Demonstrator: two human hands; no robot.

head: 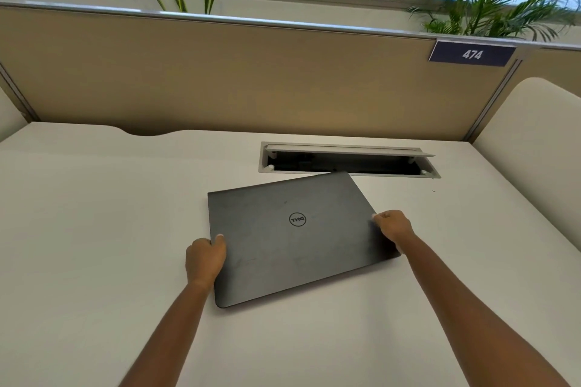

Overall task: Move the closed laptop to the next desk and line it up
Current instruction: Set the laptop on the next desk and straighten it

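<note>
— What colours do I have here?
— I see a dark grey laptop (292, 239) with black round logo (297, 219) on a plain off-white desk (94, 214), beige partition (220, 78), navy sign (471, 54) with white digits.

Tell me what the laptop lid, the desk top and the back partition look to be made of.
Laptop lid: matte dark grey, probably metal or coated plastic; faint smudges show. Desk top: smooth off-white, likely laminate; even, dull sheen. Partition: tan panel, possibly fabric-covered, with a silver metal-looking top rail.
</note>
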